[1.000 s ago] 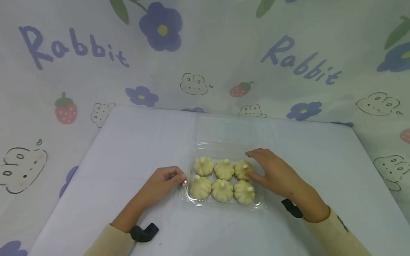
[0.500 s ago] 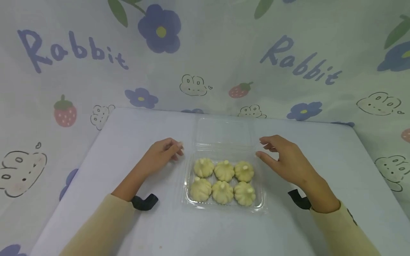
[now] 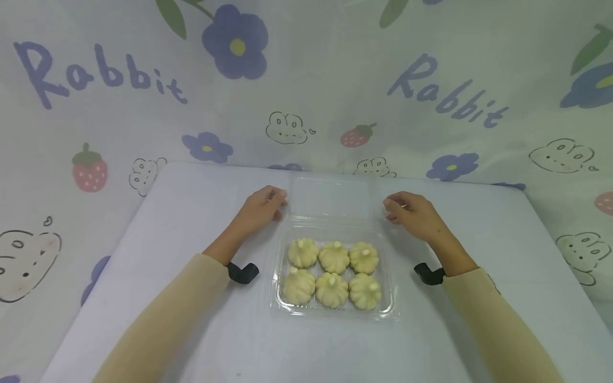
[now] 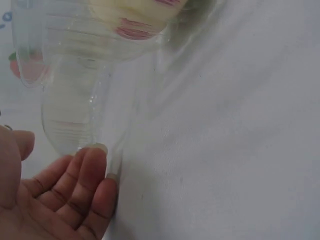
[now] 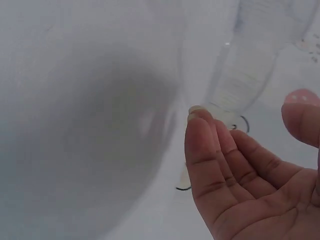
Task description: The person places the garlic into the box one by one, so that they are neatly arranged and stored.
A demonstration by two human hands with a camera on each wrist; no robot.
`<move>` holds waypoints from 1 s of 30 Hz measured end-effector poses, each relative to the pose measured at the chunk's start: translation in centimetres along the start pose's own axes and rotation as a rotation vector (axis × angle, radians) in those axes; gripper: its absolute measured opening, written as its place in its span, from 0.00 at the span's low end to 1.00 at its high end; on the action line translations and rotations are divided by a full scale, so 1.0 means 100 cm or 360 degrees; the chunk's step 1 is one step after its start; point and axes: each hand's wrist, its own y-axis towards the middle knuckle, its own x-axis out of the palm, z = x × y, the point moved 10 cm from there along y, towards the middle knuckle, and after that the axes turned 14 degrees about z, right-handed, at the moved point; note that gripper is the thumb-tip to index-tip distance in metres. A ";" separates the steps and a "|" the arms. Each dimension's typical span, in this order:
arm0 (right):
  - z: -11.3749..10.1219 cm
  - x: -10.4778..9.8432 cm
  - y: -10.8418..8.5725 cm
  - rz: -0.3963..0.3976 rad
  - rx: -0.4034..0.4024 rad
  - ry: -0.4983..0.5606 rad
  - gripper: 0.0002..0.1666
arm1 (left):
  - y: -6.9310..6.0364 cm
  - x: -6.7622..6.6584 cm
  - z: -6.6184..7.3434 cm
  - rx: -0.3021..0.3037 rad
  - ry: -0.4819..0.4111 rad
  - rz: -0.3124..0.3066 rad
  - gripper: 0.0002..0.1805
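A clear plastic clamshell box (image 3: 331, 314) lies open on the white table, its lid (image 3: 330, 197) folded back flat toward the far edge. Several pale yellow garlic bulbs (image 3: 333, 257) fill its base in two rows. My left hand (image 3: 261, 208) is beside the lid's left edge. In the left wrist view its fingertips (image 4: 94, 159) come up to the lid's rim, thumb apart; whether they touch is unclear. By the lid's right edge is my right hand (image 3: 411, 214). The right wrist view shows its fingers (image 5: 202, 142) gently bent, thumb apart, nothing between.
A curtain (image 3: 306, 80) printed with flowers, rabbits and strawberries hangs behind the table. The white tabletop (image 3: 201, 197) spreads to both sides of the box and in front of it. A black strap piece (image 3: 243, 273) shows at each wrist.
My right hand has left the garlic bulbs and moved up beside the lid. The left hand has gone from the base's left edge to the lid's left side. The box stays put.
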 end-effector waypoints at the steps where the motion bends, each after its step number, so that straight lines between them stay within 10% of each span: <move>1: 0.004 0.003 0.003 -0.0008 0.0025 0.0028 0.33 | 0.002 0.001 0.001 0.0014 -0.0006 0.0016 0.27; 13: 0.024 0.013 0.014 0.0013 0.0170 0.0219 0.24 | 0.012 0.006 0.008 0.0057 -0.0053 0.0030 0.17; 30: 0.002 -0.012 0.007 0.0188 -0.0019 0.0297 0.20 | 0.001 -0.016 0.040 0.0326 -0.0019 0.0123 0.13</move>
